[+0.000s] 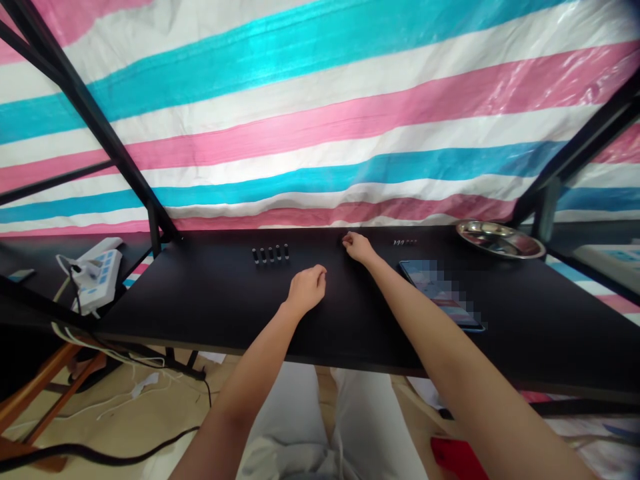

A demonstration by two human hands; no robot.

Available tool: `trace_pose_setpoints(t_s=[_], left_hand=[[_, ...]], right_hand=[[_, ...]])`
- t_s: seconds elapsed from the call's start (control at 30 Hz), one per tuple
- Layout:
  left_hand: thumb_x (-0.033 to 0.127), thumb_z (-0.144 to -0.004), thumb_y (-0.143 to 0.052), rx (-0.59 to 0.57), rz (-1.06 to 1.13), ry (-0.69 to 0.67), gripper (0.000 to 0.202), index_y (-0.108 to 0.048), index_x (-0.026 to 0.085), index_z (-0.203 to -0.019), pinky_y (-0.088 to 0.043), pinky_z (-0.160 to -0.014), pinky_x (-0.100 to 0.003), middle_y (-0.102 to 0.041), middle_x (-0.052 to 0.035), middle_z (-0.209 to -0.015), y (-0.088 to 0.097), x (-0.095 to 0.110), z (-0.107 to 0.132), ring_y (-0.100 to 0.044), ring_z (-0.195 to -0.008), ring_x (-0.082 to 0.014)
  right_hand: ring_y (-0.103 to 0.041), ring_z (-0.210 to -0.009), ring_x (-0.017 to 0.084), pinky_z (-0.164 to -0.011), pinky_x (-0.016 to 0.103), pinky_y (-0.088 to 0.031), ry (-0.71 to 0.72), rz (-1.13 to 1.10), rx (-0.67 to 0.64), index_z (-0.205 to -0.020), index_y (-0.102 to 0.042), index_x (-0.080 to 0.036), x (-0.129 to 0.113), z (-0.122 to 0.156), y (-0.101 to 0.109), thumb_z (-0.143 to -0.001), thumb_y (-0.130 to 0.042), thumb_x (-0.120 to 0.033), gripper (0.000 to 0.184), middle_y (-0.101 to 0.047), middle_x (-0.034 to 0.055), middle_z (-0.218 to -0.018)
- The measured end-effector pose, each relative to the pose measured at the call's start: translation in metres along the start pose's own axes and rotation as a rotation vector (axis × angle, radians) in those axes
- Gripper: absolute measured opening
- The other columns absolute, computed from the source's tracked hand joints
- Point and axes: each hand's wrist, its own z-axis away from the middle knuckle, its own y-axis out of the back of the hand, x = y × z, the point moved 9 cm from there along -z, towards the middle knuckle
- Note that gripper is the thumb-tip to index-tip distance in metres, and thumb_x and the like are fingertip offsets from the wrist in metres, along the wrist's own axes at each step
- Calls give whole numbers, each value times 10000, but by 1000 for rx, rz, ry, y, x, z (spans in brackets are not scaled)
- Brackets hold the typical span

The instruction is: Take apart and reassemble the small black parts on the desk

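Observation:
My left hand (307, 288) rests low over the black table, its fingers curled together; whatever may be inside is hidden. Farther forward, my right hand (359, 247) is closed in a pinch near the table's back edge. Something dark seems to be at its fingertips, too small and dark to name. Left of my hands stands a row of several small black cylinders (271, 255) with pale ends. Several tiny silvery pieces (404, 243) lie in a line to the right of my right hand.
A tablet-like device (430, 287), partly blurred out, lies beside my right forearm. At the back right sits a shiny divided metal tray (464, 241). A white power strip (107, 275) with plugs is on the left-hand table. Black metal posts (131, 170) flank the black table (200, 300).

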Motion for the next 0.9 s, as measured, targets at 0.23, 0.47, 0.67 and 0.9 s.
trace_pose_setpoints(t_s=[0.23, 0.47, 0.67, 0.9], left_hand=[[213, -848, -396, 2, 18, 13, 237, -595, 204, -977, -450, -702, -270, -639, -39, -778, 2, -1, -1, -599, -760, -174], [212, -850, -393, 27, 17, 22, 236, -593, 208, -976, -449, -698, -273, -639, -40, -789, 3, -4, -1, -600, -754, -176], [205, -851, -395, 44, -19, 108, 275, -572, 215, -1062, -450, -725, -284, -648, -58, -872, 7, -9, 0, -608, -811, -191], [218, -838, -413, 159, -87, 429, 649, -149, 159, -1429, -449, -748, -318, -568, -169, -1155, 33, -37, -1, -619, -881, -238]], right_hand=[[-624, -796, 202, -783, 319, -452, -82, -3, -43, -866, -647, -109, 1, -3, 1, -700, -557, -111, 189, -672, 117, -833], [-622, -881, 208, -830, 317, -438, -168, -142, -19, -1233, -477, -39, -3, 26, 20, -707, -610, -196, 565, -683, 116, -876], [-625, -865, 202, -822, 330, -453, -103, -138, 57, -1065, -605, -118, -16, 69, 30, -734, -560, -236, 354, -683, 103, -892], [-619, -694, 169, -725, 305, -471, 257, -200, -45, -935, -653, -191, -74, 110, 29, -802, -463, -283, 249, -674, 42, -739]])
